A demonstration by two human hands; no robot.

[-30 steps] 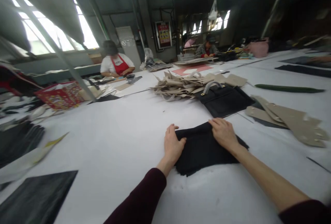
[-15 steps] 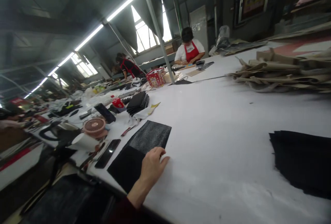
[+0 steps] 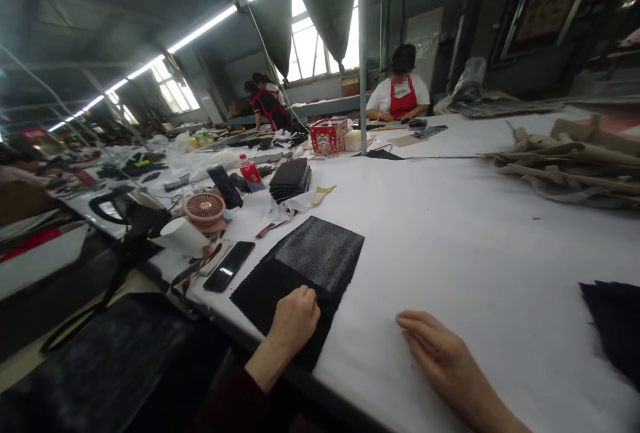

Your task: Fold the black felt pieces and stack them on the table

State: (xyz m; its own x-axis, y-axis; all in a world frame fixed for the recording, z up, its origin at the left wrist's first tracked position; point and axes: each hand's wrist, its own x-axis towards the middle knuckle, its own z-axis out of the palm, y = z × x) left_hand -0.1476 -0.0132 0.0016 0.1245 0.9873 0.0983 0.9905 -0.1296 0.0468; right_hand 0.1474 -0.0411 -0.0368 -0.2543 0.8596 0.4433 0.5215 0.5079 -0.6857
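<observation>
Your left hand [image 3: 295, 316] curls closed on the flat black fabric sheet [image 3: 320, 256], likely gripping it. Your right hand [image 3: 440, 353] lies open and empty alongside.

black fabric [image 3: 614, 330]: lower right, cut by the frame edge
left hand [image 3: 295, 316]: we cannot see its curled fingertips
wall poster [image 3: 547, 3]: upper right, too blurred for us

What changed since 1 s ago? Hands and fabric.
Both hands let go of the folded black fabric stack, now lying to the right. The left hand moved left onto the flat black rectangular sheet near the edge of the white table, fingers curled; the right hand lies flat on that table. Stack and sheet unmoved.
</observation>
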